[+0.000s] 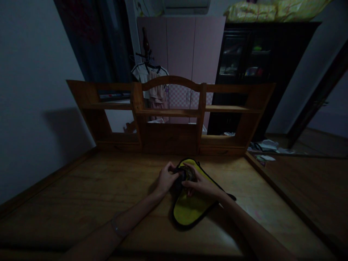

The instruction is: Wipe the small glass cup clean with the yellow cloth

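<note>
A yellow cloth pouch with a black edge (pixel 190 210) lies open on the wooden platform (pixel 89 195). Over its upper half, both hands hold a small dark round object (pixel 182 176); the dim light hides what it is. My left hand (pixel 165 178) grips it from the left with curled fingers. From the right, my right hand (pixel 199 183) closes over it, fingers pressed on top. A thin bracelet circles my left wrist.
A wooden shelf unit (pixel 168 116) stands along the far edge of the platform. Behind it are hanging clothes (pixel 152 83), a pink wardrobe (pixel 182 47) and a dark glass-door cabinet (pixel 244 61). Clutter lies on the floor at right (pixel 265 146).
</note>
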Tool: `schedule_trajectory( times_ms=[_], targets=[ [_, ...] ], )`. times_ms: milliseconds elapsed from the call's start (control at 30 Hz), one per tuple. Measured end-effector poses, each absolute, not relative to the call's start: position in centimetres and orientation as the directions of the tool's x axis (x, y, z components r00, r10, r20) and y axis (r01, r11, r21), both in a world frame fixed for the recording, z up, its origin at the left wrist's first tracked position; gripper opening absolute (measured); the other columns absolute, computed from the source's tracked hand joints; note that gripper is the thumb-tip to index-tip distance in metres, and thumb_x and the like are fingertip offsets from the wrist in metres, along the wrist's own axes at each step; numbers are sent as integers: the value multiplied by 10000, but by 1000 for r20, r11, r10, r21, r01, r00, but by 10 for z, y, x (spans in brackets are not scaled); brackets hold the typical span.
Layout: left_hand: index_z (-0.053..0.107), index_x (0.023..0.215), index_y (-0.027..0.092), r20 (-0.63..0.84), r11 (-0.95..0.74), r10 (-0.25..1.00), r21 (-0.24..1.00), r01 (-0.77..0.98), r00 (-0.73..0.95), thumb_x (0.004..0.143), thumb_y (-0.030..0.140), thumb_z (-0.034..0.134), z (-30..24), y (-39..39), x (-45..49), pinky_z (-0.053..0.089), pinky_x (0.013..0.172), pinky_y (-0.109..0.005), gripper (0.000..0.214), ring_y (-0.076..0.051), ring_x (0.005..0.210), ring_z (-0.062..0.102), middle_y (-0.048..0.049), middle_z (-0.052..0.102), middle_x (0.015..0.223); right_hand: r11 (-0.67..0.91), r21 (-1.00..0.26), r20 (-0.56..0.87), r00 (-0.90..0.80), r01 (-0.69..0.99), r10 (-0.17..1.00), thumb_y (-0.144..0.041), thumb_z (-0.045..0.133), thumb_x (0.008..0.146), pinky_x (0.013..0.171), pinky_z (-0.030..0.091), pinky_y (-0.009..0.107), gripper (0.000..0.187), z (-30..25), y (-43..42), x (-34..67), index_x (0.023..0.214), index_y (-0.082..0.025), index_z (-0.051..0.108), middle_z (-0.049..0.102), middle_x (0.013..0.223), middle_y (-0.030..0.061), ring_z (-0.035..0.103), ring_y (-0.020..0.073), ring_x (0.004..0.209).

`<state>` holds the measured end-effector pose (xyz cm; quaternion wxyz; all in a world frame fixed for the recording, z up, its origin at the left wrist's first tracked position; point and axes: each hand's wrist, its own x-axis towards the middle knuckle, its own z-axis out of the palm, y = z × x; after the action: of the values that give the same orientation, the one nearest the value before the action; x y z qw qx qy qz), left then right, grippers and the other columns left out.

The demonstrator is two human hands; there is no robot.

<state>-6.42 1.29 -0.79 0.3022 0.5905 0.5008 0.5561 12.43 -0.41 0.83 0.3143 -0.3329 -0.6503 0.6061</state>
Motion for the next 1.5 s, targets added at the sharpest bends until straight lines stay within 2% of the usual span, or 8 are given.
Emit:
schedule_trajectory(
  times_ms=[300,600,733,833,933,1100,1267,1500],
  targets=[
    [506,711,194,321,-290,942,926,242,-98,652,291,747,-14,17,-66,396,604,-220,266,-133,642,540,57,546,643,56,-996,4,-569,73,822,-427,721,774,554,557,338,861,10,-6,124,1456,-335,203,655,719,-25,650,184,537],
    [637,1046,152,203,-206,978,975,79,44,588,283,815,-23,15,-62,492,793,-297,509,-232,906,657,-81,708,975,46,-999,33,-548,11,836,-475,657,820,498,531,310,774,11,-7,120,1436,-297,223,621,679,-28,611,166,483],
    [693,991,113,189,-197,975,978,66,114,614,323,783,-18,13,-61,507,740,-297,442,-242,846,668,-79,730,923,141,-986,86,-463,86,882,-469,624,830,475,524,314,679,11,-11,116,1401,-317,291,653,889,21,586,140,466],
    [717,943,111,209,-217,973,973,78,96,636,269,748,-13,13,-62,508,749,-290,346,-237,843,668,-66,737,900,376,-887,270,-358,269,894,-349,660,796,604,542,337,663,17,-19,112,1384,-314,354,660,1008,38,643,175,632],
    [716,978,124,248,-251,968,965,81,48,685,221,688,-8,11,-62,507,791,-287,310,-230,883,665,-55,737,942,522,-764,386,-378,380,841,-225,663,749,635,517,321,786,25,-27,109,1436,-307,291,683,867,4,644,193,673],
    [632,1190,148,366,-377,925,919,117,100,840,324,580,3,-4,-59,518,795,-283,396,-224,912,665,-61,718,1045,554,-722,430,-359,415,828,-171,621,732,553,467,276,843,26,-33,105,1465,-291,221,670,791,-13,614,173,595],
    [570,1241,178,395,-416,907,893,174,144,892,242,478,6,-9,-56,502,863,-293,367,-201,973,645,-53,688,1111,562,-684,443,-348,465,826,-180,590,765,583,485,300,844,23,-32,107,1488,-242,158,666,764,-5,609,186,589],
    [513,1277,138,397,-421,893,903,87,210,822,189,561,-11,-4,-49,447,993,-350,461,-228,1109,593,-89,644,1195,598,-580,476,-366,553,800,-270,495,890,637,492,307,510,27,-28,116,1370,-208,338,692,823,30,653,207,658]
  ],
)
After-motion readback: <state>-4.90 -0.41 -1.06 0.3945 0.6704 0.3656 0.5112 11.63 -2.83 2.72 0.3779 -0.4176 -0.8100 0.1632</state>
